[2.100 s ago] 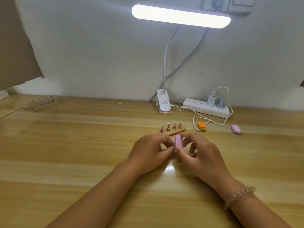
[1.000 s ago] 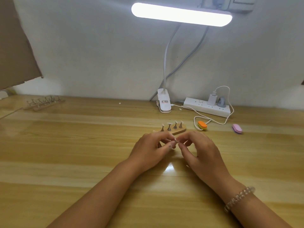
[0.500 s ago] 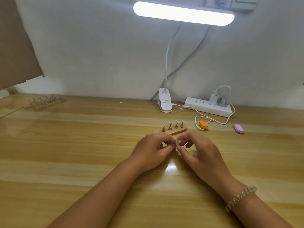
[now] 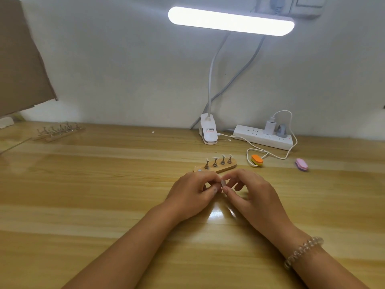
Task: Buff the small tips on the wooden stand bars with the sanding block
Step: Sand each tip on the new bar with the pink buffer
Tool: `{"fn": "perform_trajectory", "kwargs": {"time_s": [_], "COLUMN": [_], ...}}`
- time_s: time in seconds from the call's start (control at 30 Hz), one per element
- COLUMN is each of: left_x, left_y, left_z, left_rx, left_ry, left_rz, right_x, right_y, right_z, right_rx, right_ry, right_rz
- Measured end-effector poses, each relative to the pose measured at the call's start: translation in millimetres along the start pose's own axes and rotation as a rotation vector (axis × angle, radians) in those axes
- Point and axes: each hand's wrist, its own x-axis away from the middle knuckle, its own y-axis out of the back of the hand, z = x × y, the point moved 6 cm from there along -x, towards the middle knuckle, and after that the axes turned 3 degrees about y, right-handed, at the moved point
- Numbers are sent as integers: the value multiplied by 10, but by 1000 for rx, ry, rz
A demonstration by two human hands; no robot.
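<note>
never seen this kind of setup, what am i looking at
There is no machine: these are a person's two bare hands, filmed by one camera worn on the head, looking forward and down. The left hand and the right hand meet at their fingertips and pinch a small pale tip between them. Just behind them on the wooden table lies a wooden stand bar with four more tips on pegs. To its right lie an orange sanding block and a pink block, neither held. At the back are a clip lamp, a power strip and, far left, more stand bars.
</note>
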Motion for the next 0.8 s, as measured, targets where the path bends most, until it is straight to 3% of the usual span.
{"fn": "perform_trajectory", "kwargs": {"time_s": [0.13,0.23,0.47,0.6,0.8], "left_x": [1,-21,-136,-203,-219], "left_y": [62,178,398,358,298], "left_z": [-3,67,265,317,384], "left_rx": [43,80,142,101,-151], "left_ry": [13,90,278,343,416], "left_rz": [-70,-211,-364,-340,-295], "right_x": [-1,6,63,43,24], "right_y": [15,97,87,22,0], "right_z": [-20,-114,-480,-479,-479], "right_rx": [37,153,379,389,400], "right_ry": [-55,-142,-544,-524,-479], "right_rz": [-77,-156,45,76,111]}}
